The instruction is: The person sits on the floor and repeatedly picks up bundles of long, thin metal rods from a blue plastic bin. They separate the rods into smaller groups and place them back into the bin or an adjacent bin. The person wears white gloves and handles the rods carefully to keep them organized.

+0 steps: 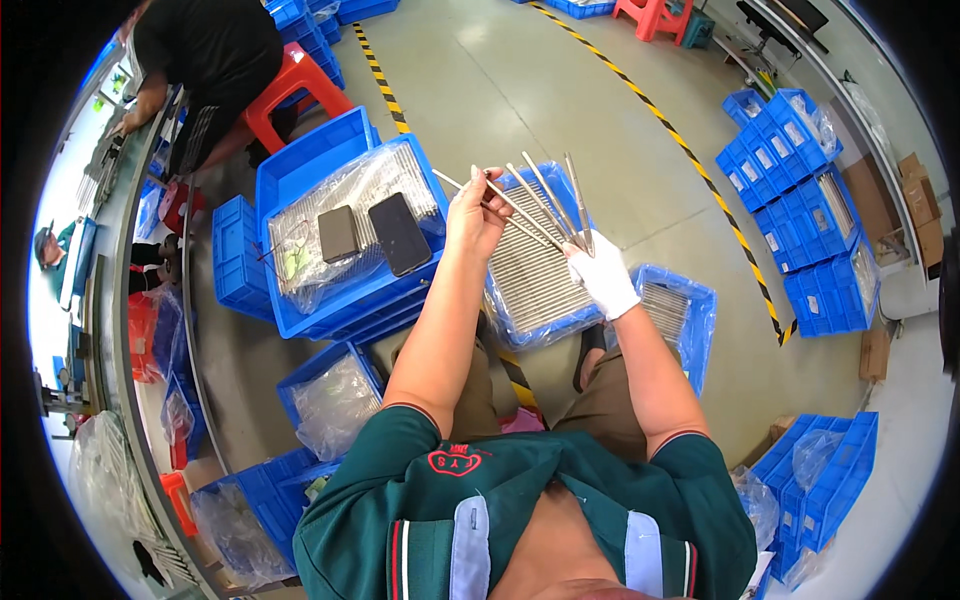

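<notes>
Gloved right hand (pixel 604 277) hides rod (pixel 545 208) ends; left hand (pixel 474 212) pinches tips.

Rods (pixel 540 205) bare metal, smooth with dull sheen; right hand (pixel 603 275) in matt white cloth glove; crates (pixel 335 165) glossy blue plastic, lined with crinkled clear film; floor (pixel 560 90) smooth, faintly glossy grey-green coating.

Open grey floor (pixel 560 90) lies ahead beyond the hands, while blue crates (pixel 340 240) crowd the left, a rod-filled blue bin (pixel 530 270) sits directly below, and stacked blue bins (pixel 800 200) wall the right
</notes>
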A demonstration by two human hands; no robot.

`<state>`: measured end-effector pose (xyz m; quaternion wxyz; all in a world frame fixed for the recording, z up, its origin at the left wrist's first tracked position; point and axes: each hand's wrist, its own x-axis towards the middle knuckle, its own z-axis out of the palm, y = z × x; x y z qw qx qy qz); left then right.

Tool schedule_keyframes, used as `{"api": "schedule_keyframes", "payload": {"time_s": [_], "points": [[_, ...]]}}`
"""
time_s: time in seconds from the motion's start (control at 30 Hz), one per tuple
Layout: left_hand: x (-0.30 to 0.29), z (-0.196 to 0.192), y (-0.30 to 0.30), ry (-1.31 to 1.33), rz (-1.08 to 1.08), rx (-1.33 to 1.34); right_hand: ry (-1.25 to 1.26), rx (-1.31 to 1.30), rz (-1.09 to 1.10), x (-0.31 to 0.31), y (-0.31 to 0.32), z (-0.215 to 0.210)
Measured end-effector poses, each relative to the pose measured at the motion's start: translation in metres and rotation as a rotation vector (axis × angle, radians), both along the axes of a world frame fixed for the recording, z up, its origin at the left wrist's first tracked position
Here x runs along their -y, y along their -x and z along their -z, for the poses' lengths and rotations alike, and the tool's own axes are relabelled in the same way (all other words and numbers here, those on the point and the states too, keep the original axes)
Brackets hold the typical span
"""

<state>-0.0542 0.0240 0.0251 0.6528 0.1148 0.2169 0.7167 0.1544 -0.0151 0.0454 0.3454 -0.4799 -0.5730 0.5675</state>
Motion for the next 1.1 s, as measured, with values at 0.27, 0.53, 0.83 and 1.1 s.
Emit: {"api": "schedule_keyframes", "payload": {"time_s": [0.27, 0.53, 0.83, 1.1], "points": [[-0.001, 0.008, -0.019, -0.016, 0.067, -0.049, -0.011, -0.021, 0.076, -0.002, 0.003, 0.005], [0.014, 0.001, -0.045, 0.073, 0.295, -0.112, -0.075, -0.016, 0.177, -0.01, 0.002, 0.012], [0.018, -0.003, -0.043, 0.047, 0.297, -0.341, -0.052, -0.014, 0.205, -0.005, 0.003, 0.008], [0.026, 0.005, -0.06, 0.029, 0.296, -0.416, -0.069, -0.058, 0.273, -0.006, 0.011, 0.013]]}}
